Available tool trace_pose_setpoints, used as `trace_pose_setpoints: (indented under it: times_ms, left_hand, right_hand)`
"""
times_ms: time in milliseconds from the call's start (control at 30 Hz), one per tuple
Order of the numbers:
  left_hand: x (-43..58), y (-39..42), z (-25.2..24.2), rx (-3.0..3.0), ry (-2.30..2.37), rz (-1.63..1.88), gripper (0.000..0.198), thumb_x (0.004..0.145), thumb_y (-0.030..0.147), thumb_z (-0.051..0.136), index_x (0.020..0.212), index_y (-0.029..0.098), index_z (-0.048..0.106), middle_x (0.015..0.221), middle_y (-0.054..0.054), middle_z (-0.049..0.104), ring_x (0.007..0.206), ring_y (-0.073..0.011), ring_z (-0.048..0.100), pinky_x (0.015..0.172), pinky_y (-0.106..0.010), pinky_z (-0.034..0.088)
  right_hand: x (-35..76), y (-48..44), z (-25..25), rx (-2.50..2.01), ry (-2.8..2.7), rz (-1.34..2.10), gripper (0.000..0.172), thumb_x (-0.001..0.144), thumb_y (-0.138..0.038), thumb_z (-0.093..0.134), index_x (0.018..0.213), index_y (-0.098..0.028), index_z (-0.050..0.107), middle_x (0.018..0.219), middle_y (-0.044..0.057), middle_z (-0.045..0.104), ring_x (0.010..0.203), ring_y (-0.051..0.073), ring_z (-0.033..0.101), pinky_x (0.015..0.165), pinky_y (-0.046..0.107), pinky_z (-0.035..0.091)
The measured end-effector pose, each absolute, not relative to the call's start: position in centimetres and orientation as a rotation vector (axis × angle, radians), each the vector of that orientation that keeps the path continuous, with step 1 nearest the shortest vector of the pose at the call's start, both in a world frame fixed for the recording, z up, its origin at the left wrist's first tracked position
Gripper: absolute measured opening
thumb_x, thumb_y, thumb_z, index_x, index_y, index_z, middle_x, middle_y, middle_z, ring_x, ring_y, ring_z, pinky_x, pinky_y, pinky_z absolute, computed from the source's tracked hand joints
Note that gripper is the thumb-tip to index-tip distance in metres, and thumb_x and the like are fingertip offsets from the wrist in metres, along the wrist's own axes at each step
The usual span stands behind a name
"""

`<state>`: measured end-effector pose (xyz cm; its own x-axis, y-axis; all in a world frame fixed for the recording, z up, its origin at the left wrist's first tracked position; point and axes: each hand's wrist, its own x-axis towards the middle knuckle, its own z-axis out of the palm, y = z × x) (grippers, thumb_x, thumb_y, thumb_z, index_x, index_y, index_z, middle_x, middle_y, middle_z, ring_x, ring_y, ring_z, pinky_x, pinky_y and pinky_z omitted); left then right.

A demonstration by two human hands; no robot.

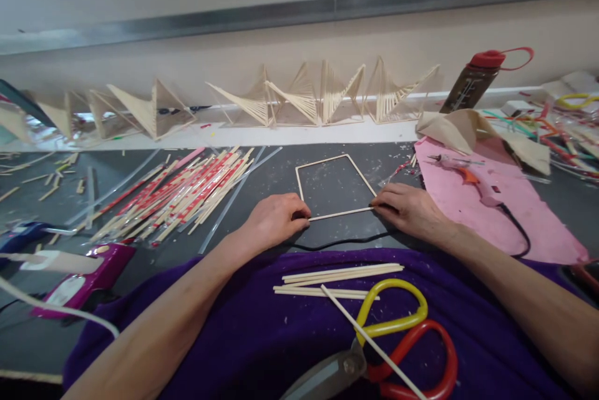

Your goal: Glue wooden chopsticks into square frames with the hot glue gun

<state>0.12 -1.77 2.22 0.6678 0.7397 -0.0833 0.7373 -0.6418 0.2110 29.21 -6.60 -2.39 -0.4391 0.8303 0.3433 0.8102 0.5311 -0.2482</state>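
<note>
A four-sided frame of thin wooden sticks (344,213) lies flat on the dark grey tabletop. My left hand (281,216) pinches its near left corner, fingers closed. At the near right corner, the fingers of my right hand (407,209) are closed on the frame too. Both corners are partly hidden by my fingertips. Several loose wooden sticks (341,274) rest on the purple cloth (243,325) over my lap. Scissors with one yellow and one red handle (393,325) lie there as well, a single stick crossing over them.
Packs of wooden sticks (187,191) lie left. A glue gun (472,181) rests on pink paper (519,219) at right, its black cord running behind my hands. Stick models (299,100) line the wall near a bottle (472,85). A magenta device (103,269) sits left.
</note>
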Motion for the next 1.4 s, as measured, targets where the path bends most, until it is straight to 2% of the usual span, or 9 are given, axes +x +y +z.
trace_pose_setpoints:
  times_ms: [267,500,733,933,1233,1400]
  left_hand:
    - [0.5,-2.0,1.9,2.711,1.261,0.145,0.021,0.082,0.034,0.05,0.092,0.025,0.066,0.092,0.001,0.063,0.08,-0.014,0.058,0.066,-0.024,0.041]
    - [0.4,-2.2,1.0,2.819,1.253,0.253,0.023,0.079,0.041,0.055,0.096,0.028,0.064,0.1,0.002,0.06,0.09,-0.0152,0.057,0.068,-0.025,0.042]
    - [2.6,-2.4,1.2,2.866,1.187,0.271,0.02,0.083,0.037,0.051,0.093,0.026,0.064,0.097,0.001,0.062,0.092,-0.0158,0.056,0.069,-0.026,0.042]
    - [7.0,-2.8,0.9,2.975,1.098,0.196,0.02,0.084,0.038,0.048,0.086,0.025,0.064,0.088,-0.001,0.061,0.086,-0.0186,0.056,0.059,-0.027,0.038]
    - [8.8,-2.5,0.3,2.97,1.145,0.166,0.026,0.087,0.039,0.043,0.083,0.024,0.064,0.081,-0.001,0.06,0.074,-0.0176,0.058,0.052,-0.029,0.034]
    - [8.6,-2.4,0.2,2.942,1.123,0.144,0.029,0.088,0.039,0.041,0.087,0.022,0.065,0.085,-0.003,0.062,0.075,-0.0167,0.059,0.053,-0.027,0.033]
  right_hand:
    - [30.4,-6.4,-1.6,-1.443,-2.213,0.104,0.02,0.081,-0.014,0.049,0.092,-0.018,0.065,0.087,0.004,0.064,0.082,0.014,0.059,0.071,0.023,0.045]
    - [30.9,-6.4,-0.8,-1.465,-2.347,0.079,0.03,0.079,-0.019,0.052,0.107,-0.018,0.062,0.103,0.007,0.063,0.094,0.018,0.058,0.077,0.026,0.044]
    - [30.1,-3.9,-0.1,-1.694,-2.26,0.03,0.027,0.083,-0.023,0.047,0.103,-0.02,0.064,0.098,0.004,0.067,0.085,0.017,0.061,0.07,0.025,0.041]
    - [27.9,-2.3,0.0,-1.924,-2.205,0.102,0.029,0.079,-0.032,0.053,0.105,-0.026,0.063,0.085,0.0,0.07,0.079,0.017,0.063,0.06,0.024,0.037]
    - [27.9,-2.1,-0.2,-1.996,-2.199,0.134,0.028,0.075,-0.031,0.055,0.1,-0.025,0.066,0.082,0.003,0.07,0.076,0.018,0.063,0.057,0.024,0.035]
    - [27.9,-2.3,0.2,-1.978,-2.231,0.231,0.027,0.073,-0.027,0.057,0.097,-0.023,0.068,0.078,0.002,0.07,0.071,0.017,0.062,0.055,0.023,0.035]
